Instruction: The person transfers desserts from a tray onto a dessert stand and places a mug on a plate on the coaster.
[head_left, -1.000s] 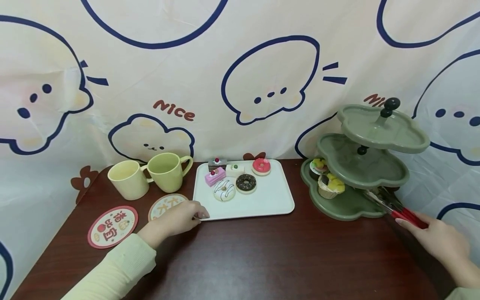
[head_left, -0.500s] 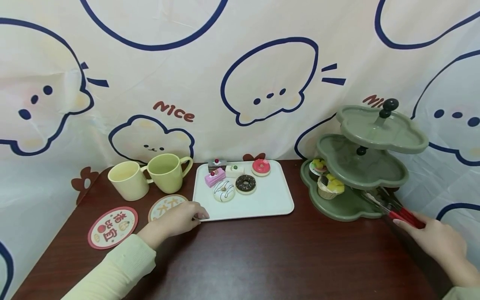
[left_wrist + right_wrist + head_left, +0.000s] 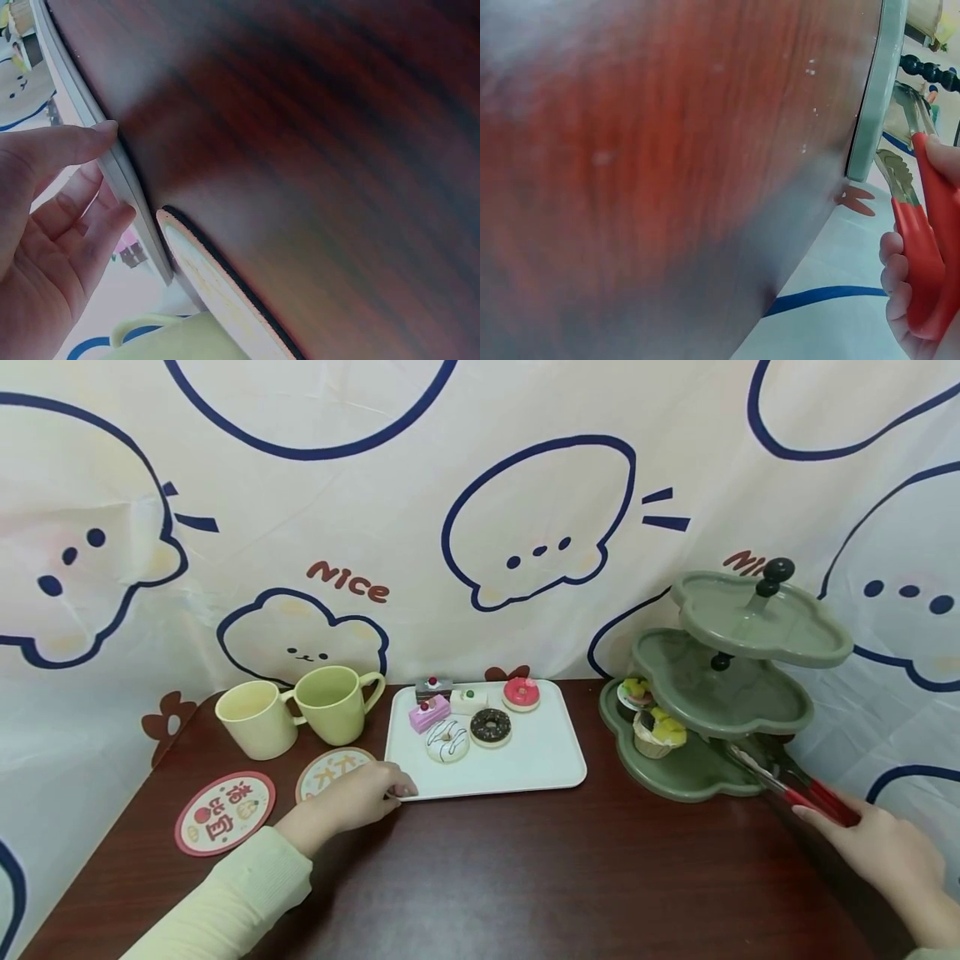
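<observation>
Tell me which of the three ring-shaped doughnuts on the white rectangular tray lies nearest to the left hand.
The white doughnut with thin dark stripes; the dark brown doughnut and the pink doughnut lie farther from the left hand.

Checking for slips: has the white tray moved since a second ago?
No; in the head view, the white rectangular tray shows no shift against the red-rimmed coaster.

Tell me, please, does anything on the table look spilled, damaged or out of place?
Nothing is clearly wrong: the donuts lie on the white tray, the mugs stand upright. Only small white specks on the table beside the green stand, in the right wrist view, look odd; I cannot tell crumbs from reflections.
</observation>
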{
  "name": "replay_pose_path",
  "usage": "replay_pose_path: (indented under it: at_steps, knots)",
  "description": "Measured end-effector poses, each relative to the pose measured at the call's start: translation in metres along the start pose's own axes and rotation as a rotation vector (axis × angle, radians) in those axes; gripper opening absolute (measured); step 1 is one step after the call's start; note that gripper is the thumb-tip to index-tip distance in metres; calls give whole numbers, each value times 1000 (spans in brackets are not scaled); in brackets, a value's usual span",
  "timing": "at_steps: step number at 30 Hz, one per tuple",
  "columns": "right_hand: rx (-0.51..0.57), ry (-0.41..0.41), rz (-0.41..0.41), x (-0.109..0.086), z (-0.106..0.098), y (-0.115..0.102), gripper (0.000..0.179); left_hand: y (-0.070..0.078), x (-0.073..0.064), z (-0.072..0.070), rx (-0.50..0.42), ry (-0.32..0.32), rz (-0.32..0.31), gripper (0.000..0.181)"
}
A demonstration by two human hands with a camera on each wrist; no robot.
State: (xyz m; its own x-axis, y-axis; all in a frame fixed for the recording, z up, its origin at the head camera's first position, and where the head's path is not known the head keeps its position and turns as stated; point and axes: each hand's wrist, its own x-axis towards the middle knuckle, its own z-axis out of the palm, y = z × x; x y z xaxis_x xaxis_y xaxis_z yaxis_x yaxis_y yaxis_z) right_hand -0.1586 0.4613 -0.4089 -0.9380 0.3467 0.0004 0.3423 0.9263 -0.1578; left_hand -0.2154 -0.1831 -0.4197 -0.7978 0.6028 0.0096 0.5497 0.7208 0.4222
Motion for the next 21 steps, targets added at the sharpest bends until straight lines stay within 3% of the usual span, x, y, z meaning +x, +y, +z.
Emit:
replay_pose_path:
  at_steps: [14,21]
  knots:
    - [7,-1,6,-21,2,9,97,-1,1,1,-2,1,0,24]
    - [37,39,15,-35,-1,9,93,-1,1,1,2,4,-5,24]
